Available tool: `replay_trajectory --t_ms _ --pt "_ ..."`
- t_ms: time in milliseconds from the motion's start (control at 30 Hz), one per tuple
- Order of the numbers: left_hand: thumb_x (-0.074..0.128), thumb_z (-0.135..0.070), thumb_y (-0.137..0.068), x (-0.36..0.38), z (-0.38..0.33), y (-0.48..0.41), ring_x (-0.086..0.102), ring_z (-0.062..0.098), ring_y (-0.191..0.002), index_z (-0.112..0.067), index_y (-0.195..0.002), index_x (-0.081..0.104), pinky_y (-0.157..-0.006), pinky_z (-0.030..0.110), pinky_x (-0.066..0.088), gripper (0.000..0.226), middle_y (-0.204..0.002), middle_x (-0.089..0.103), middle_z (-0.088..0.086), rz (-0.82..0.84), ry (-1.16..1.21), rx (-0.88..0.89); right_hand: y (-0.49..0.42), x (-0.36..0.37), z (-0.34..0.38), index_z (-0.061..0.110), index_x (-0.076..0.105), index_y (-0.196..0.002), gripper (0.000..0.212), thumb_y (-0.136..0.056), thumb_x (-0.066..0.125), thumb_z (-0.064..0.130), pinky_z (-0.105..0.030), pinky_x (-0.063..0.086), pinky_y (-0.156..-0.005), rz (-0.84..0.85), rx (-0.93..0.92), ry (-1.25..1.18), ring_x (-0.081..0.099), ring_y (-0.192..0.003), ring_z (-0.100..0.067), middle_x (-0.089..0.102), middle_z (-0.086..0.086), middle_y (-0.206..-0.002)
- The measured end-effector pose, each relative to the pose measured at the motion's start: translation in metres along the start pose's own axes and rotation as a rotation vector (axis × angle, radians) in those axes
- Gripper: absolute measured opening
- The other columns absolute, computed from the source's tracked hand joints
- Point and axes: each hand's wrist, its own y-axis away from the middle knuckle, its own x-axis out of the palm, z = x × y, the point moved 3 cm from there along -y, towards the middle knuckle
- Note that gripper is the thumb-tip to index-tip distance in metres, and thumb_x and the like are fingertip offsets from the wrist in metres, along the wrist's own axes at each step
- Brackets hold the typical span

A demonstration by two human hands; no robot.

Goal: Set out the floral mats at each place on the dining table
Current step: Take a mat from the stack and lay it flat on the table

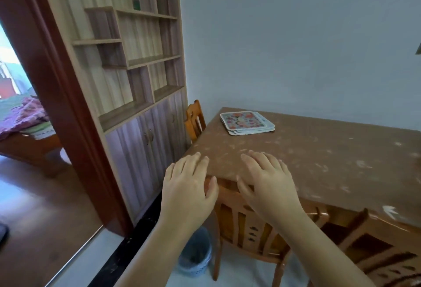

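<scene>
A stack of floral mats (pixel 247 122) with pale blue borders lies near the far left corner of the brown dining table (pixel 330 154). My left hand (pixel 190 185) hovers palm down over the table's near left corner, fingers spread, holding nothing. My right hand (pixel 266 182) is beside it, also palm down with fingers apart, above the table's front edge. Both hands are well short of the mats.
A wooden chair (pixel 248 229) is tucked under the near side below my hands, another chair (pixel 376 248) to its right, and a third chair (pixel 193 120) at the far left end. A blue wastebasket (pixel 196 252) stands on the floor. A shelf cabinet (pixel 136 70) lines the left wall.
</scene>
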Motion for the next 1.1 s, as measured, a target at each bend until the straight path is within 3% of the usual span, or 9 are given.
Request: replay_trajectory --t_ms 167,300,633,733,867,1033,1100 --pt "0.07 -0.02 -0.076 0.017 0.078 -0.018 0.058 0.03 -0.108 -0.006 -0.111 0.063 -0.093 0.052 0.045 0.039 -0.115 0.064 0.013 -0.007 -0.05 -0.028 -0.044 0.056 0.041 0.017 0.053 -0.121 0.042 -0.082 0.059 0.032 -0.05 0.038 -0.098 0.017 -0.024 -0.048 0.047 -0.121 -0.027 0.056 -0.006 -0.128" --pt "0.072 -0.02 -0.074 0.028 0.148 -0.039 0.059 0.03 -0.106 -0.005 -0.109 0.064 -0.091 0.051 0.046 0.038 -0.113 0.065 0.012 0.004 -0.05 -0.026 -0.085 0.104 0.085 0.021 0.048 -0.126 0.044 -0.085 0.054 0.036 -0.047 0.032 -0.104 0.048 -0.038 -0.031 0.041 -0.127 -0.024 0.051 -0.003 -0.134" --pt "0.074 -0.019 -0.071 0.052 0.305 -0.102 0.06 0.031 -0.104 -0.004 -0.107 0.065 -0.087 0.053 0.048 0.039 -0.111 0.066 0.013 0.02 -0.015 0.018 -0.18 0.205 0.178 0.018 0.052 -0.123 0.042 -0.084 0.058 0.032 -0.048 0.034 -0.101 0.101 0.025 -0.063 0.045 -0.123 -0.025 0.054 -0.004 -0.13" --pt "0.068 -0.022 -0.076 0.066 0.332 -0.12 0.06 0.029 -0.106 -0.006 -0.109 0.064 -0.087 0.052 0.048 0.037 -0.112 0.065 0.012 0.034 0.016 0.011 -0.203 0.231 0.188 0.02 0.048 -0.126 0.044 -0.085 0.057 0.033 -0.046 0.031 -0.104 0.152 0.02 -0.066 0.041 -0.126 -0.024 0.051 -0.003 -0.133" --pt "0.057 -0.028 -0.077 0.091 0.361 -0.154 0.059 0.027 -0.106 -0.007 -0.109 0.063 -0.087 0.051 0.049 0.039 -0.113 0.065 0.011 0.043 0.019 0.038 -0.244 0.264 0.19 0.015 0.055 -0.119 0.045 -0.077 0.066 0.028 -0.05 0.041 -0.095 0.107 0.032 -0.052 0.053 -0.115 -0.03 0.06 -0.008 -0.121" --pt "0.045 -0.033 -0.083 0.133 0.389 -0.212 0.057 0.025 -0.109 -0.009 -0.113 0.061 -0.09 0.046 0.048 0.042 -0.117 0.063 0.009 0.083 -0.006 0.094 -0.305 0.307 0.176 0.016 0.056 -0.117 0.039 -0.08 0.058 0.031 -0.048 0.042 -0.095 0.047 0.084 -0.026 0.054 -0.115 -0.028 0.06 -0.007 -0.121" --pt "0.053 -0.03 -0.084 0.15 0.398 -0.239 0.056 0.025 -0.111 -0.009 -0.114 0.06 -0.092 0.044 0.046 0.038 -0.119 0.062 0.009 0.116 -0.023 0.129 -0.332 0.319 0.167 0.016 0.057 -0.117 0.039 -0.081 0.059 0.032 -0.049 0.042 -0.095 0.049 0.112 -0.041 0.053 -0.116 -0.029 0.06 -0.007 -0.121"
